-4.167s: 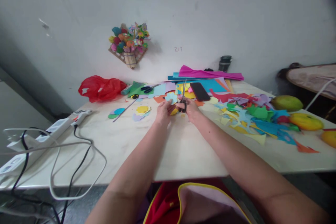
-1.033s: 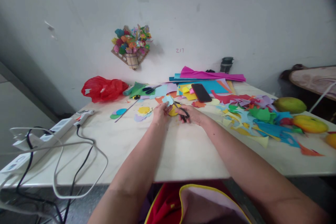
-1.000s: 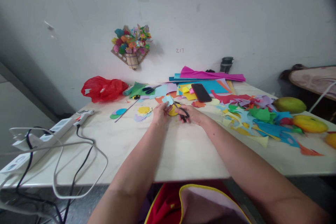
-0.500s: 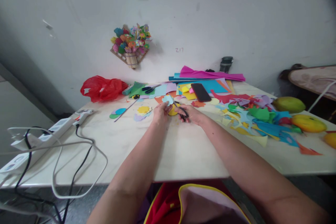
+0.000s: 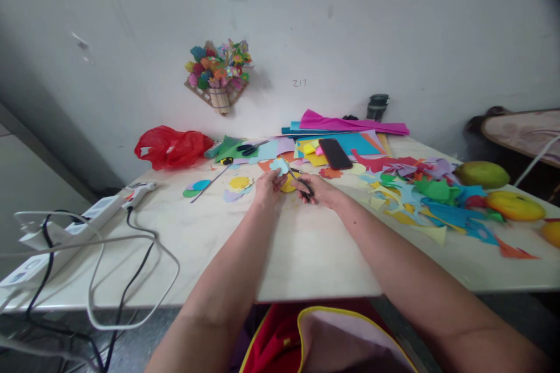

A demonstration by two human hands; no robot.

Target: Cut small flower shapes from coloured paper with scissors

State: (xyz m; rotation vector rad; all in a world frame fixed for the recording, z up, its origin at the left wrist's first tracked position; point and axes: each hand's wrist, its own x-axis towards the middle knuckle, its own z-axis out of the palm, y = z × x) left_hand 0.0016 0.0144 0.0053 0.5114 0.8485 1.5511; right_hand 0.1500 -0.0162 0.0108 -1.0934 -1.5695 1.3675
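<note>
My left hand [image 5: 268, 188] pinches a small light-blue paper flower [image 5: 278, 166] above the middle of the table. In my right hand [image 5: 318, 190] is a pair of dark-handled scissors [image 5: 305, 187], my fingers wrapped round the handles. The blades point up and left, touching or very close to the flower's right edge; I cannot tell which. A round yellow paper piece [image 5: 289, 184] lies between and below the hands. To the left is a stack of yellow paper flowers [image 5: 240, 183] on pale lilac ones. An orange paper flower [image 5: 330, 173] lies just beyond my right hand.
A black phone [image 5: 335, 154] lies on coloured sheets. Paper scraps [image 5: 411, 192] and several mangoes [image 5: 515, 205] cover the right side. A second pair of scissors [image 5: 250, 148] and a red plastic bag [image 5: 170, 148] sit at back left. A power strip [image 5: 87, 218] with cables occupies the left edge.
</note>
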